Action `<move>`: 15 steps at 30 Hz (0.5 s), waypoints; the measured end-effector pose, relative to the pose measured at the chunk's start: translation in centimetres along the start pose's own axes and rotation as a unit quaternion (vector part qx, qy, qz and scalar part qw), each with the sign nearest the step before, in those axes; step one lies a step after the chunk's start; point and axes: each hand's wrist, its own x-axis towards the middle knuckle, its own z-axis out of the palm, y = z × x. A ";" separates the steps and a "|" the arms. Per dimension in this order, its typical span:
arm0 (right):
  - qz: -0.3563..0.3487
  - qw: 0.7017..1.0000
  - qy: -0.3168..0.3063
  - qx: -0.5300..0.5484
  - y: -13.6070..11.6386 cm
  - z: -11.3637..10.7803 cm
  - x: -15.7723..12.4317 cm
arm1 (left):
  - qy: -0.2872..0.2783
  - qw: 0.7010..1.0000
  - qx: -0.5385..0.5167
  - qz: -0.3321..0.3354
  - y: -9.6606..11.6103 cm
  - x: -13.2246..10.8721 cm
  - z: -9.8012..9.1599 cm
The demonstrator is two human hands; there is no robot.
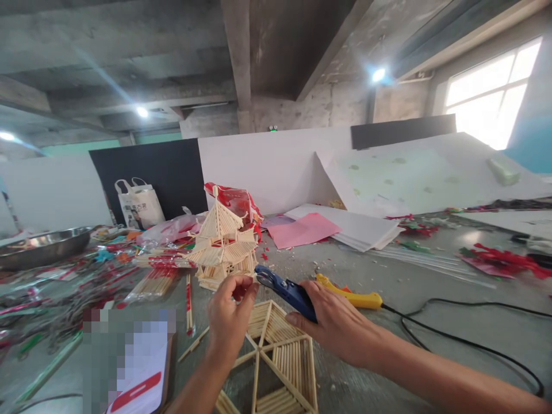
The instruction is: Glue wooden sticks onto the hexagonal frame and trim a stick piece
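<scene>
Blue cutters gripped by right hand; left hand pinched.

The blue cutters are held in the right hand, tip pointing left toward the left hand, whose pinched fingertips grip something too small to make out. Below the hands a flat hexagonal stick panel lies on the table.

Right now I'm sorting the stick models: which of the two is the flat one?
The hexagonal stick panel lying flat on the table under the hands, nearest the camera. The other, the stick pagoda, stands upright behind the left hand.
</scene>
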 end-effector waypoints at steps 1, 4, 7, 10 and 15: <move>0.003 1.000 -0.003 0.001 -0.1 0.0 0.0 | -0.004 1.000 0.003 0.002 0.0 0.0 0.0; 0.015 1.000 -0.013 0.000 -0.3 -0.2 0.0 | -0.009 1.000 0.012 0.009 -0.1 0.0 0.1; 0.022 1.000 -0.020 -0.003 -0.4 -0.2 0.0 | -0.005 1.000 0.024 0.014 -0.1 0.0 0.1; 0.022 1.000 -0.022 -0.002 -0.5 -0.2 -0.2 | -0.002 0.999 0.043 0.025 -0.4 -0.1 0.2; 0.032 0.998 -0.047 -0.005 -0.7 -0.2 -0.3 | 0.023 0.996 0.070 0.051 -1.1 -0.1 0.5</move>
